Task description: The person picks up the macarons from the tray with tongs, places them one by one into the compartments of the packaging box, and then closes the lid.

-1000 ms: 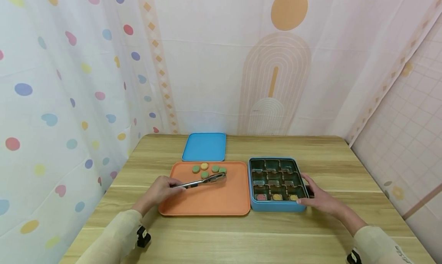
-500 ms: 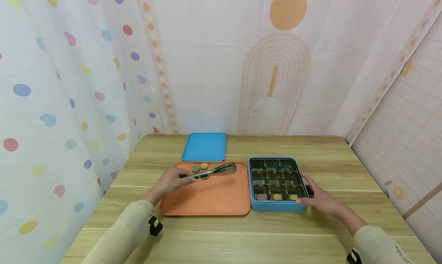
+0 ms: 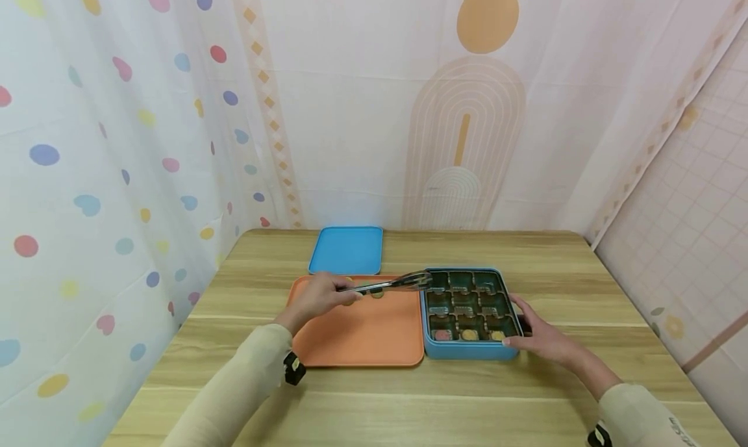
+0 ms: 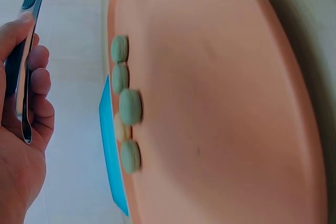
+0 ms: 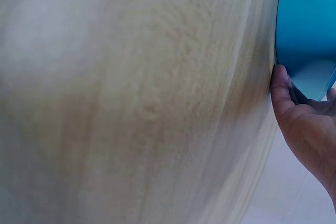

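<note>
My left hand [image 3: 318, 297] grips metal tongs [image 3: 380, 286] above the orange tray [image 3: 368, 340]. The tongs' tips reach over the left rim of a blue square box [image 3: 467, 351]; whether they hold anything cannot be made out. A brown insert with several compartments [image 3: 465, 302] fills the box. One pink macaron [image 3: 442, 335] and two yellow macarons [image 3: 469, 335] sit in its front row. In the left wrist view, several green macarons [image 4: 130, 107] and a yellow one [image 4: 122, 130] lie on the tray. My right hand [image 3: 540, 336] holds the box's front right corner, thumb at the front rim.
A blue square lid [image 3: 346, 251] lies behind the tray on the wooden table [image 3: 467, 401]. Tray and box stand side by side, almost touching. Patterned curtains [image 3: 350, 109] hang behind and at the sides.
My left hand has lifted the tongs from beside the macarons and carried them right, to the box's left rim. The right hand stays on the box.
</note>
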Tool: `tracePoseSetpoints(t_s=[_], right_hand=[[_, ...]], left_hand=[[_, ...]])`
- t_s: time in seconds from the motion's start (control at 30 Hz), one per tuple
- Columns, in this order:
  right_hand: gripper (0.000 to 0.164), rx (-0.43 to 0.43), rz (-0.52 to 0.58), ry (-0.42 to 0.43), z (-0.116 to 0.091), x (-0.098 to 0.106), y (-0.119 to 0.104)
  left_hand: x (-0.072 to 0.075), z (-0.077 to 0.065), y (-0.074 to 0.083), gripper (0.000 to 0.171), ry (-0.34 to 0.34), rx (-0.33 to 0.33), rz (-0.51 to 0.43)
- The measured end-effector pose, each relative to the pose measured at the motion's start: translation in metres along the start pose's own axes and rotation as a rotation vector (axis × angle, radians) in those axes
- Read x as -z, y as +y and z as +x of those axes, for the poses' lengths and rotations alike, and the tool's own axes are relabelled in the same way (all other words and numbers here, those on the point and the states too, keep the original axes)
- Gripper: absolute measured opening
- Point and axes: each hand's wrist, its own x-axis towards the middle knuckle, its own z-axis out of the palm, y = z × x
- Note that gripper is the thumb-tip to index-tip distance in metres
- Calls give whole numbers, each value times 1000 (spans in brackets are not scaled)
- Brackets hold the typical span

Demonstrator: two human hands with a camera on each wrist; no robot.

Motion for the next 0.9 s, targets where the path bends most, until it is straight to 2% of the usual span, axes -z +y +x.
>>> tracePoseSetpoints(t_s=[0.2, 0.3, 0.43, 0.6, 0.77, 0.9], right_hand=[[97, 7, 5, -2, 1, 0, 0], [97, 7, 7, -1, 1, 0, 0], [97, 8, 7, 2, 0, 0, -1], [97, 7, 12, 2, 0, -1, 0], [97, 10, 12, 1, 0, -1, 1], [97, 9, 21, 1, 0, -1, 0]], left_hand=[[-15, 14, 5, 23, -28, -30, -25], [-22, 18, 6, 20, -38, -45, -24], [-27, 18, 8, 14, -46, -33, -15], [-26, 16, 8, 14, -44, -5, -19], [-20, 12, 6, 26, -29, 40, -29], [-13, 7, 4, 37, 11, 70, -15]])
